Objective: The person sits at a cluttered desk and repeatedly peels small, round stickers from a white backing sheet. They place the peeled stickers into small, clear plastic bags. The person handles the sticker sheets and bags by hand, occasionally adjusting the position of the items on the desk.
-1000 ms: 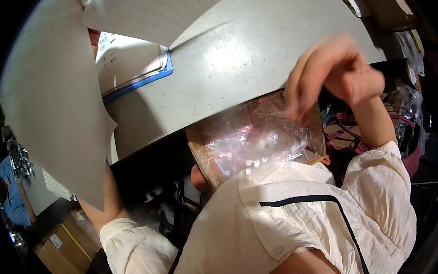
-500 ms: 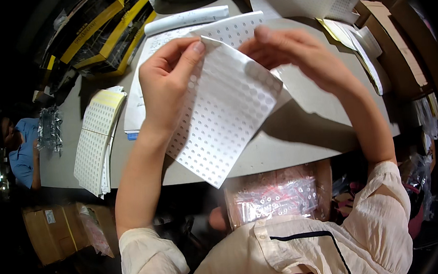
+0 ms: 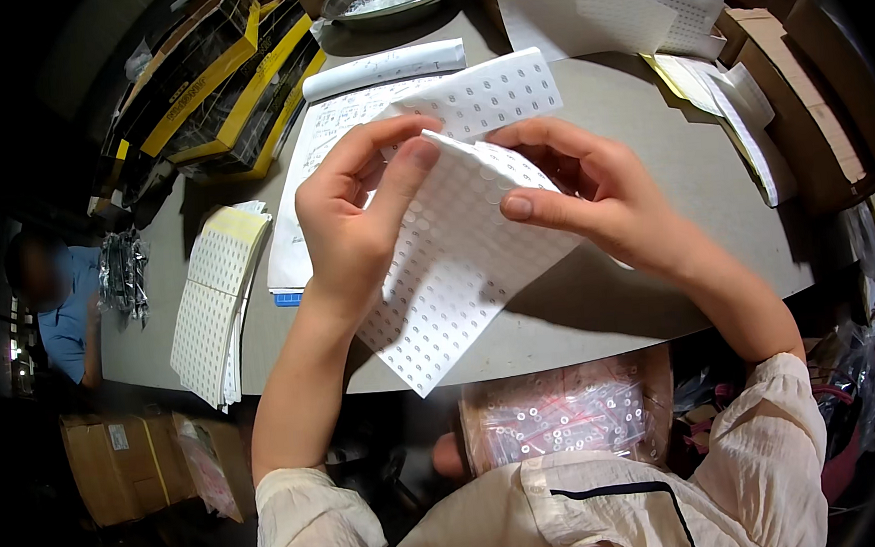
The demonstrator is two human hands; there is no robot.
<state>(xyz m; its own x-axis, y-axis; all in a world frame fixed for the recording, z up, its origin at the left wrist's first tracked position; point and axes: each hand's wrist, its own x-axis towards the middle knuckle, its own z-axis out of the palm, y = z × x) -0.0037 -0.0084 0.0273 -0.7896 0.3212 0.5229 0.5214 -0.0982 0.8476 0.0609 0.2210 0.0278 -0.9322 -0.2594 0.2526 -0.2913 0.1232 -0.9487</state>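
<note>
A white sticker sheet with rows of small printed marks hangs tilted over the table's near edge. Its upper part carries pale round spots and is folded, with another printed flap sticking up behind. My left hand pinches the fold at the top between thumb and forefinger. On the sheet's right side, my right hand has its thumb in front and its curled fingers behind the paper; the fingertips are partly hidden. Beneath the hands lies a handwritten paper pad with a rolled-back top page.
A stack of sticker sheets lies left on the grey table. Black-and-yellow boxes stand far left, a metal bowl at the back. Cardboard boxes line the right. Below the edge sits a carton of bagged rings. Another person is at far left.
My right hand has come down and in onto the sheet, its thumb now over the front. The fold at the top has tilted further, and the whole view has shifted slightly.
</note>
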